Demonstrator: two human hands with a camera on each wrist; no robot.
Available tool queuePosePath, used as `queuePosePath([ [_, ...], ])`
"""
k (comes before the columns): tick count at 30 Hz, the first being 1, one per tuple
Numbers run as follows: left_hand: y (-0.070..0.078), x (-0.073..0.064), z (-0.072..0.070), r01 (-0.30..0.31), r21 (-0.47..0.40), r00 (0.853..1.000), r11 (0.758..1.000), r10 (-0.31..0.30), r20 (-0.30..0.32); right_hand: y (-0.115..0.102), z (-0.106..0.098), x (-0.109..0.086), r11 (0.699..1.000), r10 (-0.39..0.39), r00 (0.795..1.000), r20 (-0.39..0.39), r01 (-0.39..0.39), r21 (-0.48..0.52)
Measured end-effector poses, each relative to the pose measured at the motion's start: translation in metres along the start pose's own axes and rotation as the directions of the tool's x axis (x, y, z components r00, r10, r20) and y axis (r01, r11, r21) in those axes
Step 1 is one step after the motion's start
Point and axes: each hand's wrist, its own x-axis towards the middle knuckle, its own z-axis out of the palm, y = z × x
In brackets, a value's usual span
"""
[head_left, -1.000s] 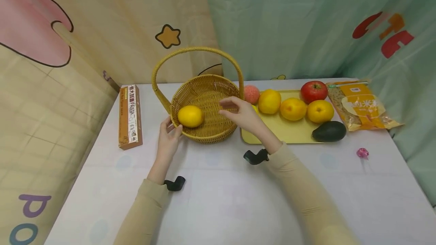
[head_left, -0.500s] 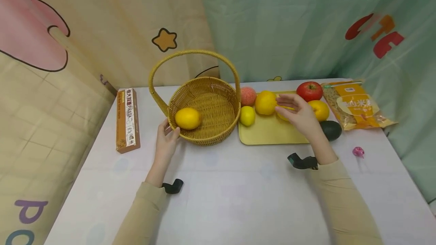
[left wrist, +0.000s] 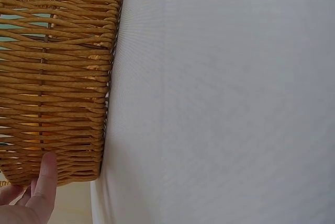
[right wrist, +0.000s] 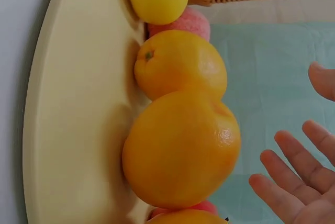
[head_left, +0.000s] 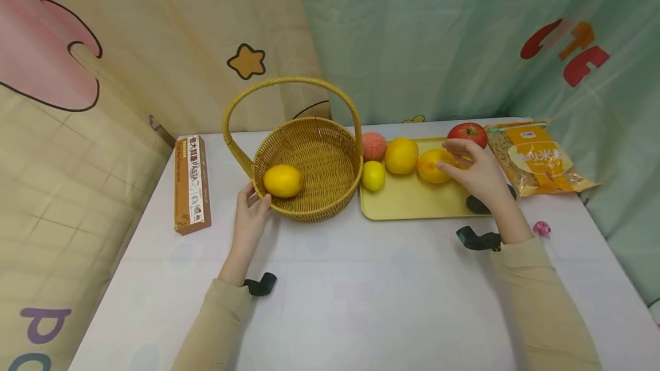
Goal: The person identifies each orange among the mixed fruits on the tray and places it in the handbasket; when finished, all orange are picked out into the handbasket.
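At the rim of the basket (head_left: 325,182), the left hand (head_left: 249,213) pinched the wicker, likely to steady it. The right hand (head_left: 482,176), fingers apart, hung empty near an orange (right wrist: 180,148).

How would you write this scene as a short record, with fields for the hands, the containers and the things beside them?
Left hand: holds the basket at its near left side
Right hand: above the tray, near an orange fruit, holding nothing
Basket: upright, handle raised, one yellow fruit inside
Tray: yellow, a lemon-like fruit at its left end
Left of basket: pasta box
Right of tray: printed bag
Partly hidden: dark green fruit
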Motion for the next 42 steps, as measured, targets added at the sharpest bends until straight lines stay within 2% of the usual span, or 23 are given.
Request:
queuePosePath([
  [4, -0.001, 0.0, 0.0, -0.015, 0.014, 1.0, 1.0, 0.015, -0.005, 0.001, 0.002, 0.005, 0.988, 0.007, 0.997, 0.078, 0.005, -0.157],
  [7, -0.001, 0.0, 0.0, -0.024, 0.022, 1.0, 0.999, 0.024, -0.005, 0.004, 0.005, 0.009, 0.971, 0.023, 0.993, 0.12, 0.006, -0.238],
  [18, 0.0, -0.002, -0.003, -0.025, 0.024, 1.0, 0.999, 0.025, -0.003, 0.013, 0.025, 0.019, 0.932, 0.058, 0.988, 0.143, -0.002, -0.363],
  [26, -0.002, 0.0, -0.001, -0.026, -0.001, 1.0, 1.0, 0.026, 0.007, 0.017, 0.028, 0.021, 0.915, 0.059, 0.988, 0.143, 0.004, -0.403],
  [35, -0.002, 0.002, -0.002, -0.042, -0.005, 0.999, 0.999, 0.041, -0.012, 0.02, 0.031, 0.026, 0.907, -0.005, 0.994, 0.11, 0.051, -0.418],
  [42, -0.003, 0.003, -0.002, -0.038, -0.001, 0.999, 0.999, 0.038, -0.019, 0.021, 0.028, 0.017, 0.953, 0.066, 0.996, 0.054, -0.047, -0.298],
])
